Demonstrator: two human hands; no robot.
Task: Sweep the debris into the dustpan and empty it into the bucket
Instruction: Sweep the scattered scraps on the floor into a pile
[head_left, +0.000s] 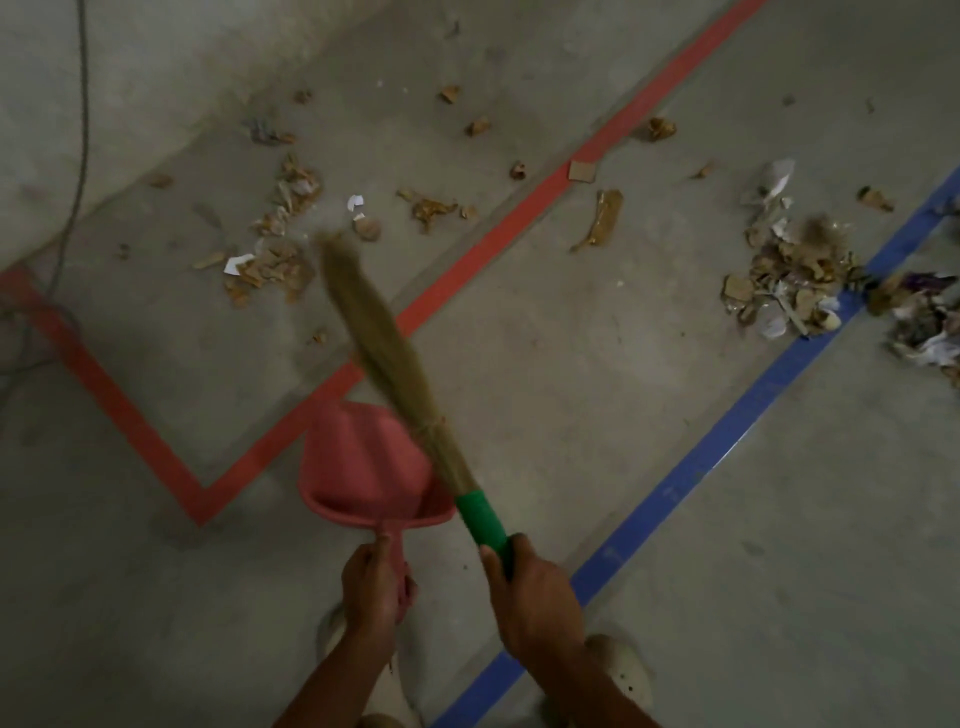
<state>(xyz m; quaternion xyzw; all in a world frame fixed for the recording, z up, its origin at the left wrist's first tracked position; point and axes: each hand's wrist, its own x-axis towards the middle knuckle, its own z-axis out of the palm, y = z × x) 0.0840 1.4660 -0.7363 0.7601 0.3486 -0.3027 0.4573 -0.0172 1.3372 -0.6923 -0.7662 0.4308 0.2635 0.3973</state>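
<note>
Holding an empty pink dustpan (363, 462) by its handle in the left hand (371, 587), right hand (535, 597) gripping the broom (384, 353); debris (795, 280) lies scattered and heaped on the floor (571, 405) ahead, apparently none collected yet, no bucket in view.

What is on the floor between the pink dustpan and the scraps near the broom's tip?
Head view: the red tape line and one tiny scrap lie between the dustpan and those scraps; otherwise bare concrete.
</note>
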